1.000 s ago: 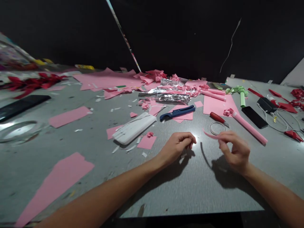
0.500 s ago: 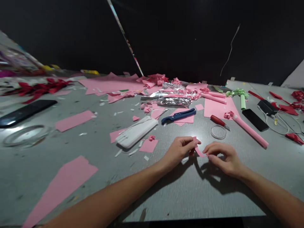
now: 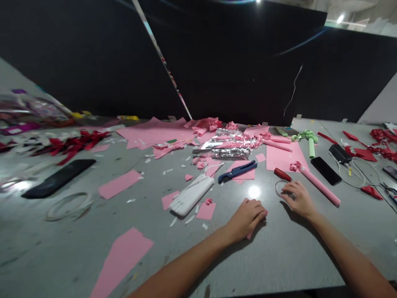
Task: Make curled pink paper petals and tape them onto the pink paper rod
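Observation:
My left hand (image 3: 248, 217) is closed and rests low over the table, pinching a narrow pink paper strip (image 3: 249, 235) whose end sticks out below the fingers. To its right, my right hand (image 3: 297, 199) has its thumb and fingers curled round the near side of a thin pale ring (image 3: 276, 187). Beside that ring lies a red-handled tool (image 3: 282, 174), its metal end hidden behind the hand. A pink paper tube (image 3: 321, 184) with a ruffled end lies just beyond my right hand.
A blue cutter (image 3: 238, 171) and a white slab-like device (image 3: 192, 194) lie ahead of my left hand. Dark phones (image 3: 326, 170) flank the work area. Pink sheets (image 3: 122, 256), foil (image 3: 231, 152), a green tube (image 3: 312, 147) and cables (image 3: 366, 169) cover the table (image 3: 173, 252).
My right hand has let go of the pink strip and moved up and right to the ring. My left hand keeps the strip and has turned knuckles up. The view has tilted upward.

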`<state>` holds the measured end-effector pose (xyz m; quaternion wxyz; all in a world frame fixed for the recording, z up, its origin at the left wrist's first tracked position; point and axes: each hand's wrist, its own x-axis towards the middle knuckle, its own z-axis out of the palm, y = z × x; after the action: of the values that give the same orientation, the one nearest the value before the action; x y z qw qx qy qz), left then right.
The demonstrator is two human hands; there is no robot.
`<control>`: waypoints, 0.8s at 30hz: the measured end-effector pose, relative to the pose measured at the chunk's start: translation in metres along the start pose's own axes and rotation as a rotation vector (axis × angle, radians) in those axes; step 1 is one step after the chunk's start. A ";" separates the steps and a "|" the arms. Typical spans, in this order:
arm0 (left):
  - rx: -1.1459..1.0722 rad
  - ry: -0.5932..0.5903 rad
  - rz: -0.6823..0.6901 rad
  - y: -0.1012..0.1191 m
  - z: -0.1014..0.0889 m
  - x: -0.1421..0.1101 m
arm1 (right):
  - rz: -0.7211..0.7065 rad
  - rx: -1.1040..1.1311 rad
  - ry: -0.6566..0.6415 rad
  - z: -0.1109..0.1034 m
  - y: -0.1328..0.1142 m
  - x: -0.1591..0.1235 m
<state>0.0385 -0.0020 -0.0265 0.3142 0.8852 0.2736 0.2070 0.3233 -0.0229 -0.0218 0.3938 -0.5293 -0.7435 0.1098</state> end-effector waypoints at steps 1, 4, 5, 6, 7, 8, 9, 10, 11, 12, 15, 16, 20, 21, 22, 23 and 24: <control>0.023 -0.013 0.013 -0.001 0.001 -0.001 | -0.011 -0.013 -0.028 0.001 -0.001 0.000; 0.068 -0.006 0.020 -0.005 0.000 -0.004 | -0.030 -0.029 -0.077 0.004 -0.001 -0.002; 0.069 0.014 0.007 -0.006 -0.002 -0.005 | -0.030 -0.023 -0.085 0.005 -0.001 -0.003; 0.062 0.040 -0.011 -0.007 -0.003 -0.006 | -0.027 -0.010 -0.092 0.006 -0.001 -0.004; 0.050 0.068 -0.034 -0.008 -0.005 -0.006 | -0.021 0.009 -0.100 0.007 -0.001 -0.005; 0.032 0.096 -0.057 -0.008 -0.006 -0.007 | -0.013 0.038 -0.108 0.007 -0.003 -0.006; 0.014 0.122 -0.079 -0.009 -0.008 -0.007 | -0.007 0.076 -0.119 0.007 -0.005 -0.007; -0.003 0.145 -0.098 -0.011 -0.009 -0.007 | 0.001 0.119 -0.132 0.007 -0.007 -0.008; -0.016 0.165 -0.113 -0.012 -0.010 -0.007 | 0.009 0.178 -0.144 0.007 -0.010 -0.009; -0.026 0.183 -0.121 -0.014 -0.011 -0.007 | 0.022 0.229 -0.161 0.007 -0.013 -0.010; -0.037 0.221 -0.119 -0.017 -0.012 -0.007 | 0.064 0.327 -0.200 0.007 -0.023 -0.012; -0.037 0.231 -0.111 -0.017 -0.012 -0.007 | 0.066 0.351 -0.208 0.008 -0.026 -0.013; 0.029 0.229 0.028 -0.013 -0.015 -0.008 | 0.017 0.435 -0.223 0.011 -0.036 -0.017; 0.065 0.219 0.081 -0.012 -0.015 -0.009 | 0.003 0.455 -0.226 0.012 -0.037 -0.018; 0.100 0.209 0.130 -0.012 -0.015 -0.010 | -0.003 0.474 -0.232 0.012 -0.038 -0.018; 0.130 0.202 0.168 -0.012 -0.014 -0.010 | -0.003 0.489 -0.243 0.011 -0.037 -0.018; 0.146 0.200 0.191 -0.012 -0.013 -0.010 | 0.001 0.498 -0.257 0.011 -0.037 -0.018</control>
<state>0.0196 0.0056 -0.0277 0.1991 0.9027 0.2325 0.3025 0.2920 -0.0509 -0.0160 0.4142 -0.3982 -0.7371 0.3557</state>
